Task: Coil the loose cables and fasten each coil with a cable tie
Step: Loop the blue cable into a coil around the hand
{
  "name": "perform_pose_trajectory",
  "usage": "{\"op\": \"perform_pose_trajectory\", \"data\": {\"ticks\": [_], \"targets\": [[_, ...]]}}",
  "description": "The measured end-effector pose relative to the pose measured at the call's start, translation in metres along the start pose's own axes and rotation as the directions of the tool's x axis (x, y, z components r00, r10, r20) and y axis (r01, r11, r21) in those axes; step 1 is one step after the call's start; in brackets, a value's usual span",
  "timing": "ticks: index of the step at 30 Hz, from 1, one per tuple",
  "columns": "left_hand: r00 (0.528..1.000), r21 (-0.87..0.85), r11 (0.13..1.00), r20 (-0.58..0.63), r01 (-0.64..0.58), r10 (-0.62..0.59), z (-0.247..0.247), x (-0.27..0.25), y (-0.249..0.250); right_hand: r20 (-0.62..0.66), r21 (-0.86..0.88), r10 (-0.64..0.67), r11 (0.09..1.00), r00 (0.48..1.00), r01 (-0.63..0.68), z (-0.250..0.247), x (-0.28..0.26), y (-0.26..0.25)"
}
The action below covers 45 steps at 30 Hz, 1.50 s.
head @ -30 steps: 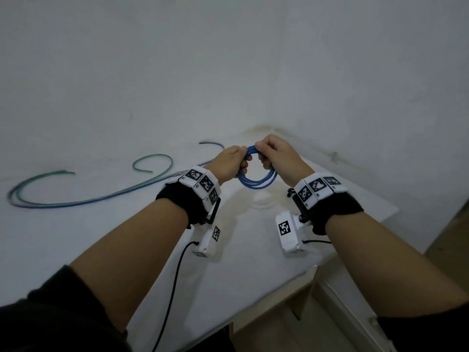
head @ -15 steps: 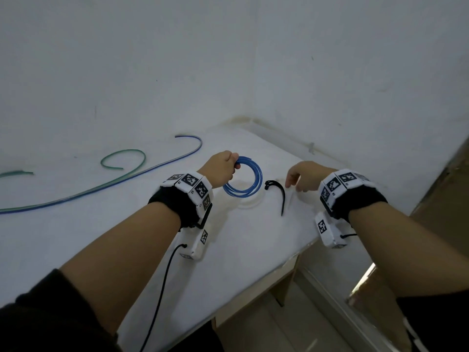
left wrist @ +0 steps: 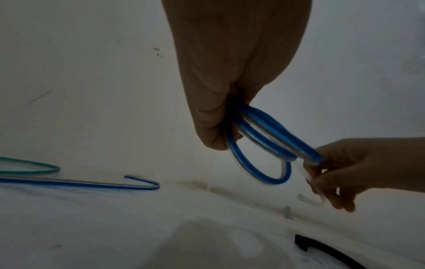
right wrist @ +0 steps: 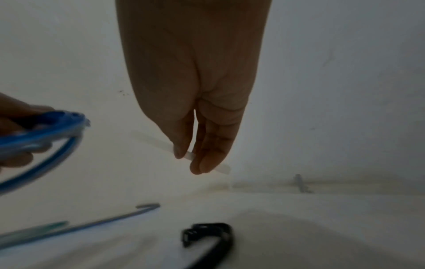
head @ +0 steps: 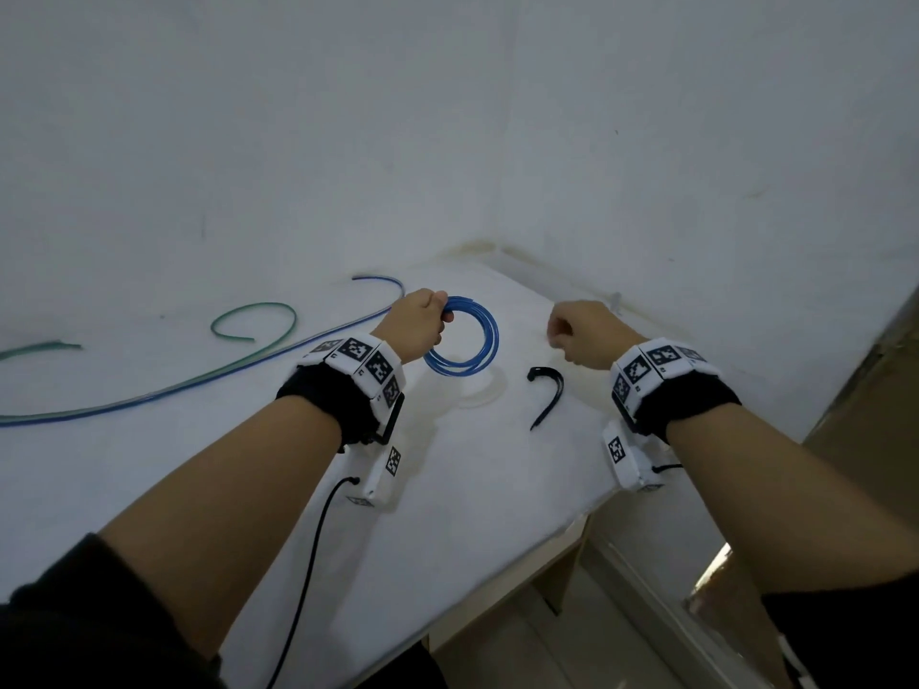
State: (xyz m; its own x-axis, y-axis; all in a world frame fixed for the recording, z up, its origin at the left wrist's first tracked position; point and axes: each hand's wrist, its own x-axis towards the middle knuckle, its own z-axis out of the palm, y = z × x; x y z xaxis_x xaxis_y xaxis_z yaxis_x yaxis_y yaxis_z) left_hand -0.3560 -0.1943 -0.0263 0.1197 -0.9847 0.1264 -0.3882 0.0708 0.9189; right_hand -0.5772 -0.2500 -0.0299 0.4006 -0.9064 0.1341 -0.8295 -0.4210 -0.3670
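Left hand (head: 415,323) is pinching our blue coil (head: 465,340) above the desk's far right corner; right hand (head: 579,330) is pinching a clear cable tie (right wrist: 220,168) beside it. We are risking the unfastened loops springing apart if our pinch slackens.

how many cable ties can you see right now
2. A clear tie is pinched in the right hand, raised above the table. A black tie lies curved on the table between the hands. More may be hidden.
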Motion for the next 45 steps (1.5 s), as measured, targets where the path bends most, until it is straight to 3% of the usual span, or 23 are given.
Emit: {"op": "perform_pose_trajectory", "data": {"ticks": [4, 9, 13, 15, 17, 19, 24, 29, 32, 35, 39, 42, 45], "targets": [[0.997, 0.021, 1.0, -0.076, 0.0, 0.001, -0.028, -0.004, -0.004, -0.129, 0.372, -0.047, 0.924, 0.991, 0.092, 0.006, 0.013, -0.053], [0.979, 0.149, 0.989, -0.203, 0.01, 0.02, -0.08, -0.018, -0.016, -0.218, 0.586, -0.168, 0.765, 0.961, 0.266, 0.024, 0.026, -0.134], [0.945, 0.227, 0.97, -0.328, 0.081, -0.003, -0.13, -0.034, -0.032, -0.304, 0.749, -0.228, 0.542, 0.925, 0.38, 0.041, 0.028, -0.196], [0.918, 0.258, 0.96, -0.396, 0.105, 0.006, -0.159, -0.045, -0.04, -0.298, 0.843, -0.257, 0.381, 0.919, 0.38, 0.05, 0.027, -0.227], [0.896, 0.261, 0.958, -0.444, 0.118, 0.01, -0.179, -0.055, -0.047, -0.256, 0.897, -0.315, 0.275, 0.914, 0.346, 0.059, 0.026, -0.249], [0.874, 0.222, 0.967, -0.486, 0.127, -0.004, -0.201, -0.065, -0.056, -0.195, 0.909, -0.393, 0.271, 0.899, 0.316, 0.073, 0.026, -0.272], [0.851, 0.08, 0.993, -0.524, 0.087, -0.032, -0.24, -0.089, -0.07, -0.118, 0.865, -0.498, 0.373, 0.859, 0.335, 0.101, 0.03, -0.322], [0.843, -0.001, 0.991, -0.527, 0.133, -0.113, -0.266, -0.111, -0.071, -0.164, 0.905, -0.545, 0.248, 0.822, 0.345, 0.113, 0.027, -0.355], [0.823, 0.002, 0.982, -0.546, 0.189, -0.157, -0.279, -0.119, -0.072, -0.159, 0.91, -0.57, 0.233, 0.806, 0.343, 0.119, 0.023, -0.365], [0.85, 0.053, 0.97, -0.496, 0.236, -0.18, -0.288, -0.126, -0.076, -0.143, 0.926, -0.587, 0.205, 0.797, 0.317, 0.124, 0.02, -0.374], [0.847, 0.132, 0.966, -0.516, 0.223, -0.125, -0.294, -0.13, -0.081, -0.132, 0.945, -0.591, 0.169, 0.796, 0.282, 0.123, 0.018, -0.385], [0.807, 0.148, 0.971, -0.586, 0.187, -0.066, -0.295, -0.133, -0.081, -0.096, 0.958, -0.548, 0.176, 0.831, 0.227, 0.119, 0.017, -0.388], [0.799, 0.263, 0.954, -0.599, 0.146, 0.043, -0.29, -0.136, -0.076, -0.085, 0.966, -0.508, 0.169, 0.857, 0.195, 0.119, 0.017, -0.388]]}}
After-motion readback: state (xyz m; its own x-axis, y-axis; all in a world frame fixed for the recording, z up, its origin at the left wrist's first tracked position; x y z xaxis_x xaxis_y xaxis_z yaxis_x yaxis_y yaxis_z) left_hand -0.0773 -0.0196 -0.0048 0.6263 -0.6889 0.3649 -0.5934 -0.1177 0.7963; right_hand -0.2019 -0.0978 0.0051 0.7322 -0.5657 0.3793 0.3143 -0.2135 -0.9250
